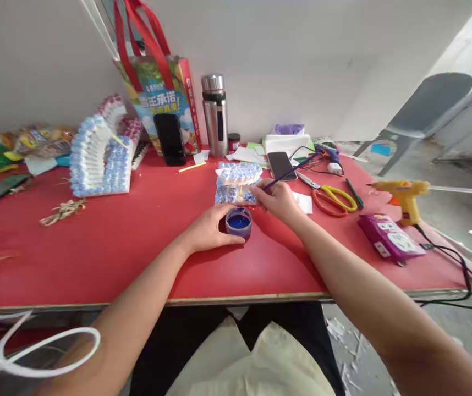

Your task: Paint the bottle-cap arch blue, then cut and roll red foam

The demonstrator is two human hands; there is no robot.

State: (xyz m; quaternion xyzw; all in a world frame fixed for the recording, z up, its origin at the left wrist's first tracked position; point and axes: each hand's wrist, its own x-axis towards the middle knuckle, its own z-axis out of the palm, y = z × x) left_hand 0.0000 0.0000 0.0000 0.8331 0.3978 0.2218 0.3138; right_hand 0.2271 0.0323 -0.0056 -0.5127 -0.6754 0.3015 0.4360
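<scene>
My left hand [208, 231] is curled round a small clear jar [243, 233] of blue paint that stands on the red table [170, 220]. A thin dark-blue paintbrush [296, 168] is pinched in my right hand [278, 200], its handle slanting up to the right. The brush's tip end is near a small white craft piece [238, 173] with blue-tinted folded rows, just behind the jar. Whether the bristles touch the piece I cannot tell. My right fingers are close beside its right edge.
At the left stands a larger blue-and-white folded craft piece [95, 157]. Behind are a black phone [169, 137], a shopping bag [149, 91] and a steel flask [216, 121]. To the right lie scissors [330, 199], another phone [281, 165], a purple pack [387, 237] and a yellow glue gun [407, 195].
</scene>
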